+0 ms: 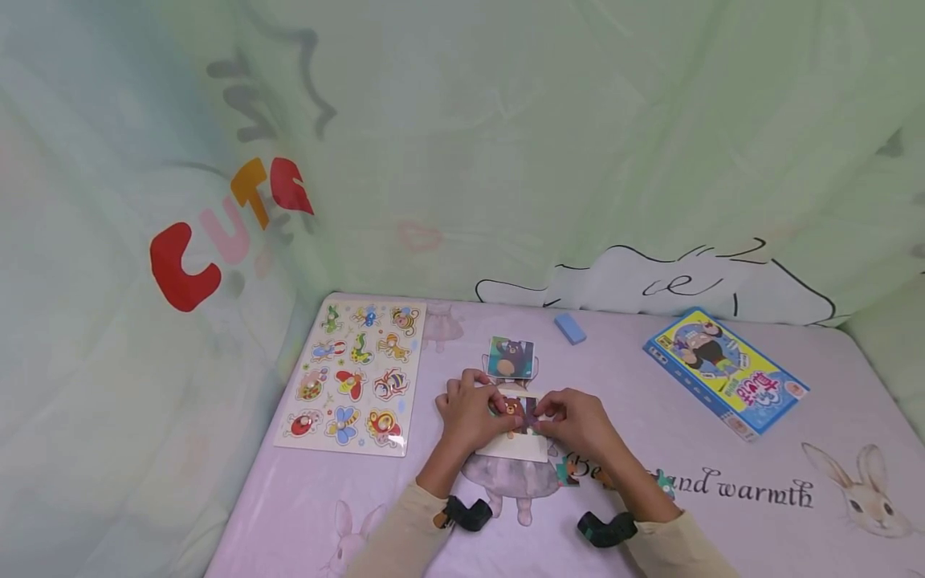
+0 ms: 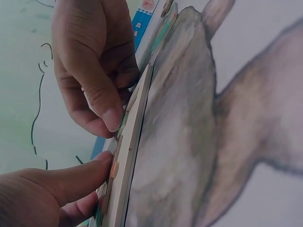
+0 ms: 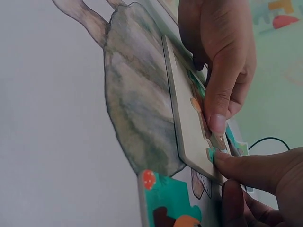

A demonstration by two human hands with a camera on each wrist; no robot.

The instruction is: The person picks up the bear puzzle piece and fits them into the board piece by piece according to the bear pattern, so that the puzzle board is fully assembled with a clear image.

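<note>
Puzzle board (image 1: 515,450), pale, lies flat on the printed tablecloth (image 1: 766,538), between the two hands; bear puzzle pieces (image 1: 514,407) sit on its far part, near strip bare. Left hand (image 1: 470,413) comes in over the board's left side: thumb and fingers spread apart, thumb tip pressing on the pieces. Right hand (image 1: 580,419) is at the board's right edge, thumb and index pinching a piece there; the piece itself is mostly hidden by the fingers. Loose pieces (image 1: 568,471) lie near the board's near right corner and further right, partly under the right forearm; one shows teal with a red spot in the right wrist view. Bear card (image 1: 511,358) lies just beyond the board. Blue block (image 1: 570,329) is farther beyond, to the board's right. Insect peg board (image 1: 352,377) is well left of the board; yellow-and-blue box (image 1: 726,373) well right of it, angled. Green printed curtain (image 1: 506,160) hangs behind everything.
</note>
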